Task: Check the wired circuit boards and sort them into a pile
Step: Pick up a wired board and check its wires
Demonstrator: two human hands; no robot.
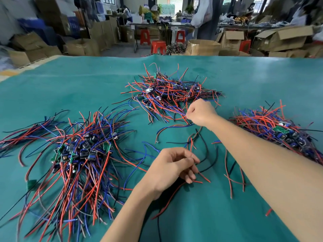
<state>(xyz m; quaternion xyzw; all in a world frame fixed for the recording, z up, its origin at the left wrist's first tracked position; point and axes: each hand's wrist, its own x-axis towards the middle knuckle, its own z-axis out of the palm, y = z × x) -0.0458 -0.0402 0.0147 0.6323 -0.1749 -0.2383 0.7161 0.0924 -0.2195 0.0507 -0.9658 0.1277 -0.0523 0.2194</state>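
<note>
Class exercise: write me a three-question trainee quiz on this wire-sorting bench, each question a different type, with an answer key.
1. True or false: the right hand reaches into the far middle pile.
2. How many piles of wired circuit boards lie on the green mat? A) two B) three C) five
3. Fill in: the left hand pinches loose ____ near the mat's front.

Key: 1 true; 2 B; 3 wires
</note>
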